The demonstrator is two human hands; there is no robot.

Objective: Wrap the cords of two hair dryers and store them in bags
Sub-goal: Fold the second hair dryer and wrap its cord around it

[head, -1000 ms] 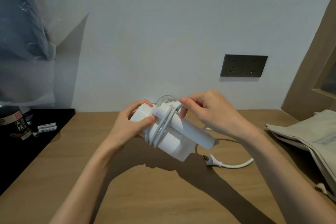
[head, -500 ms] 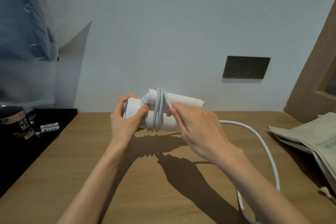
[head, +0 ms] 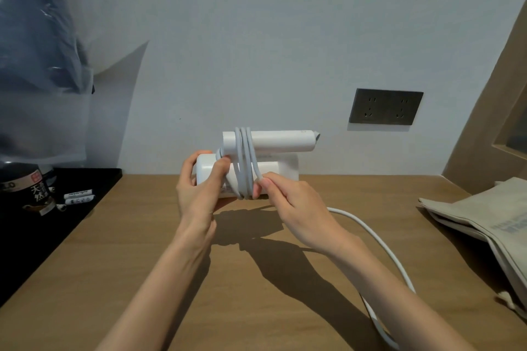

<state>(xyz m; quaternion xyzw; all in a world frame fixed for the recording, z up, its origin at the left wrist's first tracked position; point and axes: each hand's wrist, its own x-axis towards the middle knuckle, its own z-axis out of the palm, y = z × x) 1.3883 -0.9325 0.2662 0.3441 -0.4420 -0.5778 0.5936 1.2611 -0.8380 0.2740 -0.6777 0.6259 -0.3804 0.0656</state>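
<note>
Head view: white folded hair dryer [head: 281, 168] is held above the far part of the brown wooden table [head: 137, 271], near the wall. Its long axis runs left to right, and the folded handle on top points right. The left hand [head: 199, 188] grips its left end, thumb in front. The right hand [head: 296, 208] pinches the white cord [head: 243, 159], looped three times around body and handle. Slack cord trails right towards the table's near edge. A beige cloth bag [head: 482, 216] lies well apart at the right edge.
</note>
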